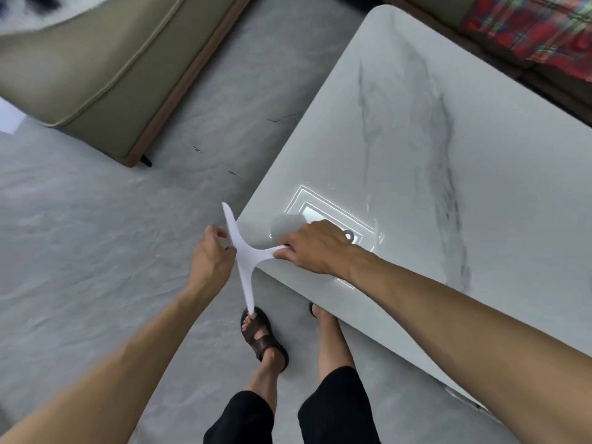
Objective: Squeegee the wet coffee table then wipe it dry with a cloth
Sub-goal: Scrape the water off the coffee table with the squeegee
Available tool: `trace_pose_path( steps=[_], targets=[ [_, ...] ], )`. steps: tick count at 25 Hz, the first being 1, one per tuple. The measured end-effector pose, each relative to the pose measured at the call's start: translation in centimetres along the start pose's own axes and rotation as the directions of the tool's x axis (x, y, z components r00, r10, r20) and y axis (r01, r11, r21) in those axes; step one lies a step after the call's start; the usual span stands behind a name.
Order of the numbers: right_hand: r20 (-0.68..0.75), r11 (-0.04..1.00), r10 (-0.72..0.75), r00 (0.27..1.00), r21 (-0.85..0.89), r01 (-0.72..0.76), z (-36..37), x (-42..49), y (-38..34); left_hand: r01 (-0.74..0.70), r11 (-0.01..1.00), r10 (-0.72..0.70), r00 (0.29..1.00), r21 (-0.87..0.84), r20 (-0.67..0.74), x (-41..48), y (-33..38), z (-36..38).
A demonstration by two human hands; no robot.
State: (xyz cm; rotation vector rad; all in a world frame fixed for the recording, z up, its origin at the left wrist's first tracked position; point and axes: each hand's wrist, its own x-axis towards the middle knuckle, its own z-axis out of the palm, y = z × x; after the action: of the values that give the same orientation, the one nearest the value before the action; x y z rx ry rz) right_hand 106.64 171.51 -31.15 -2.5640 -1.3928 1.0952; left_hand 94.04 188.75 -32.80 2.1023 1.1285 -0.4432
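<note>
White squeegee [244, 256] (handle) in right hand [315, 248]

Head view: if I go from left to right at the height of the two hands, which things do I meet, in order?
In order: floor → left hand → squeegee → right hand → coffee table top.

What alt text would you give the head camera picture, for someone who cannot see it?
A person's right hand grips the handle of a white squeegee at the edge of a white marble coffee table, while the left hand holds its blade, which juts past the table over the grey floor. An olive sofa stands beyond.
</note>
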Motion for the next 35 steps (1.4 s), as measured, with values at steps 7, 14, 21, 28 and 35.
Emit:
trace_pose_path(
  steps=[7,14,21,28,35],
  targets=[
    [-0.087,0.996,0.079,0.993,0.054,-0.074,-2.3,1.5,8.7,0.02,1.0,-0.021,0.997,0.016,0.079,2.4,4.3,3.4],
    [-0.073,0.864,0.498,0.864,0.133,-0.486,-3.9,-10.8,24.3,-0.033,0.995,0.015,0.982,0.093,0.186,4.1,13.6,6.5],
    [-0.058,0.925,0.345,0.937,0.192,-0.328,-8.1,-8.4,22.7,0.065,0.989,-0.069,0.997,-0.135,-0.025,5.3,15.5,4.3],
    [0.038,0.987,-0.035,0.999,0.159,0.028,-6.4,6.4,10.2,0.134,0.978,-0.157,0.977,-0.159,-0.144,9.5,13.3,0.3],
    [-0.161,0.938,0.321,0.933,0.193,-0.29,-9.9,3.7,23.3,0.015,1.0,-0.014,0.999,-0.014,0.045,11.5,17.7,3.4]
  ],
)
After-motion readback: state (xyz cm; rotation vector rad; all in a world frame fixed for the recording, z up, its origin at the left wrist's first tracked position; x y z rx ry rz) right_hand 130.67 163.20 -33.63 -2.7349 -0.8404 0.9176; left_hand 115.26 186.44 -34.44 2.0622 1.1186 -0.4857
